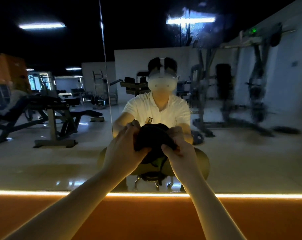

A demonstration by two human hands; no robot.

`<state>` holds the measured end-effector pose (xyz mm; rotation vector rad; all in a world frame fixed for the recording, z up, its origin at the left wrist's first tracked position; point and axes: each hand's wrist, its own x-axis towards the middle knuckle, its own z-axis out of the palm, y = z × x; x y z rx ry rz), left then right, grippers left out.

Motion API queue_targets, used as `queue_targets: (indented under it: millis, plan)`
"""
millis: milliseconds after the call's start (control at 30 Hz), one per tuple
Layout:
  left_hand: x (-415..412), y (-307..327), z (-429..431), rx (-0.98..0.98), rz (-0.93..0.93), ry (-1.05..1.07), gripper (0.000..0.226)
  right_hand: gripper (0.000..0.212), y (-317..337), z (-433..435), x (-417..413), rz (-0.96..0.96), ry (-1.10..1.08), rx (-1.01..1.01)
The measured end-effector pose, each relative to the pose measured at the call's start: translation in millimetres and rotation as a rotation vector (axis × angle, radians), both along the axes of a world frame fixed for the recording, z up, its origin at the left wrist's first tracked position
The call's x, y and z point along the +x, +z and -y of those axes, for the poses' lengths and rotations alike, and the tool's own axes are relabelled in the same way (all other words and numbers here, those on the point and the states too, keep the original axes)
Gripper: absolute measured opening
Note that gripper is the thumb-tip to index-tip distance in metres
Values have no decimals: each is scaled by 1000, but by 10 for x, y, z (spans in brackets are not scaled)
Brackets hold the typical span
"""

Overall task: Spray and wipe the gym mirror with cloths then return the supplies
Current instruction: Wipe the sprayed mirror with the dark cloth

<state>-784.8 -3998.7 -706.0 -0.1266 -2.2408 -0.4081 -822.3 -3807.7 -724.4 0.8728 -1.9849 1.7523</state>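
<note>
A large gym mirror (233, 153) fills the wall in front of me. Its right part looks smeared and streaked, and a vertical seam runs left of the middle. Both my hands hold a bunched dark cloth (152, 137) just in front of the glass at chest height. My left hand (124, 148) grips the cloth's left side with curled fingers. My right hand (179, 151) pinches its right lower edge. No spray bottle is in sight.
An orange ledge (146, 219) with a glowing light strip (43, 193) runs along the mirror's bottom edge. The glass reflects a seated person on a stool, weight benches at left and machines at right.
</note>
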Motion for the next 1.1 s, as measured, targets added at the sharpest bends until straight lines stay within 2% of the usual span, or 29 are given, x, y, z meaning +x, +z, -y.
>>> queue_targets:
  millis: [100, 167, 267, 300, 333, 400, 500, 567, 633, 733, 767, 900, 967, 1033, 1100]
  plan:
    - [36, 77, -66, 239, 226, -113, 36, 16, 71, -6, 71, 34, 86, -46]
    - [120, 140, -88, 500, 359, -242, 25, 20, 118, -7, 119, 42, 105, -34]
    - [302, 238, -109, 901, 419, -467, 20, 15, 174, -26, 182, 116, 128, -44]
    - [353, 267, -111, 995, 411, -525, 21, 8, 188, -42, 193, 149, 152, -50]
    - [393, 290, -105, 1046, 399, -561, 22, 11, 197, -58, 200, 160, 157, -37]
    - [458, 314, -93, 1005, 365, -541, 23, 22, 206, -77, 200, 120, 107, 44]
    - [519, 287, -43, 709, 221, -315, 16, 19, 241, -85, 266, -67, -253, 182]
    - [566, 262, -67, 533, 78, -193, 10, 22, 327, -61, 404, -180, -358, 171]
    - [660, 249, -142, 450, -18, -173, 11, 28, 473, 28, 583, -126, -254, 211]
    - [809, 208, -287, 300, -45, -210, 19, 56, 703, 170, 789, 74, -95, 246]
    - [862, 207, -314, 273, -40, -211, 23, 54, 780, 188, 839, 106, -99, 254]
    - [997, 220, -285, 205, 19, -320, 34, 18, 1008, 138, 1013, 173, -132, 251]
    - [1030, 262, -239, 257, 72, -443, 28, 12, 1121, 117, 1104, 178, -135, 259]
    - [1066, 346, -217, 393, 106, -591, 26, 13, 1221, 111, 1163, 156, -150, 287]
    - [1090, 460, -233, 479, 115, -628, 25, 10, 1313, 93, 1178, 113, -181, 336]
